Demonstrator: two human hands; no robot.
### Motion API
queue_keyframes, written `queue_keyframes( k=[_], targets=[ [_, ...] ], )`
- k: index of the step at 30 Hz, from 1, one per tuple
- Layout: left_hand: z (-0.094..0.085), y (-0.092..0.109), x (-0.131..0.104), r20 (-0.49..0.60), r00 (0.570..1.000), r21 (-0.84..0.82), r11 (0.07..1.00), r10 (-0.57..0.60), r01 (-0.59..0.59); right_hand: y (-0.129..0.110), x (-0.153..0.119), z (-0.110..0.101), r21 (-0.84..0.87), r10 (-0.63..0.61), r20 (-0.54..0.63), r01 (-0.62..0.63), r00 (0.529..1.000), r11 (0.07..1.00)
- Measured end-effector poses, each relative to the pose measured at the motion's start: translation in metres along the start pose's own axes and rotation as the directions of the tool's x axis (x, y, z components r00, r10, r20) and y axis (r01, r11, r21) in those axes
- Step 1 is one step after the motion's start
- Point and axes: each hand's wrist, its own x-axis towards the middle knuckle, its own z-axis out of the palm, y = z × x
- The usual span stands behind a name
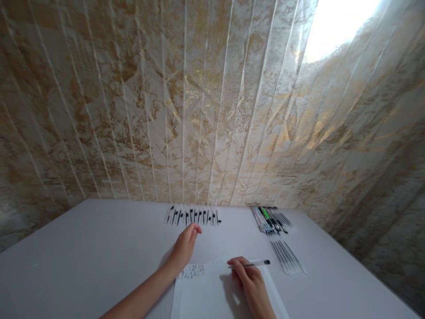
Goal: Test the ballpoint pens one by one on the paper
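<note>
My right hand (247, 279) is closed on a clear pen with a black end (257, 263), held nearly level over the right part of a white sheet of paper (202, 297). Small dark marks cover the paper's upper left corner. Further left, my left hand (187, 243) hovers or rests just beyond that corner, its fingers curled together; whether something small is between them is hidden. Just past its fingertips lies a row of clear pens with black parts (195, 216).
At the back right lie a group of coloured and black pens (267, 219) and thin dark refills (283, 219). Nearer, several more dark refills (287, 257) lie side by side on the white table (83, 266). A gold-patterned curtain (199, 110) hangs behind.
</note>
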Motion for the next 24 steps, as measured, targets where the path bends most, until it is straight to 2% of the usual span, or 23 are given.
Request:
queue_keyframes(
  k=[4, 8, 10, 12, 16, 24],
  targets=[
    [-0.003, -0.011, -0.022, 0.0, 1.0, -0.039, 0.999, 0.009, -0.009, -0.028, 0.003, 0.002, -0.03, -0.016, 0.134, 0.02, 0.991, 0.999],
    [0.001, -0.011, -0.027, 0.031, 0.999, -0.062, 0.997, 0.037, -0.035, -0.047, 0.011, 0.025, -0.014, 0.003, 0.263, 0.0, 0.965, 1.0],
    [0.001, -0.009, -0.026, 0.043, 0.998, -0.059, 0.997, 0.052, -0.049, -0.043, 0.017, 0.04, 0.003, 0.007, 0.247, -0.008, 0.969, 1.0],
    [-0.001, -0.007, -0.025, 0.044, 0.997, -0.04, 0.998, 0.057, -0.055, -0.032, 0.021, 0.051, -0.001, -0.023, 0.175, 0.024, 0.984, 1.0],
    [-0.007, -0.004, -0.023, 0.068, 0.997, 0.026, 0.999, 0.037, -0.039, -0.009, 0.023, 0.059, -0.001, -0.036, 0.065, 0.036, 0.997, 0.999],
    [-0.004, -0.001, -0.026, 0.168, 0.982, 0.198, 0.972, 0.091, -0.124, -0.006, 0.015, 0.058, -0.15, -0.059, 0.098, 0.073, 0.993, 0.986]
  ],
)
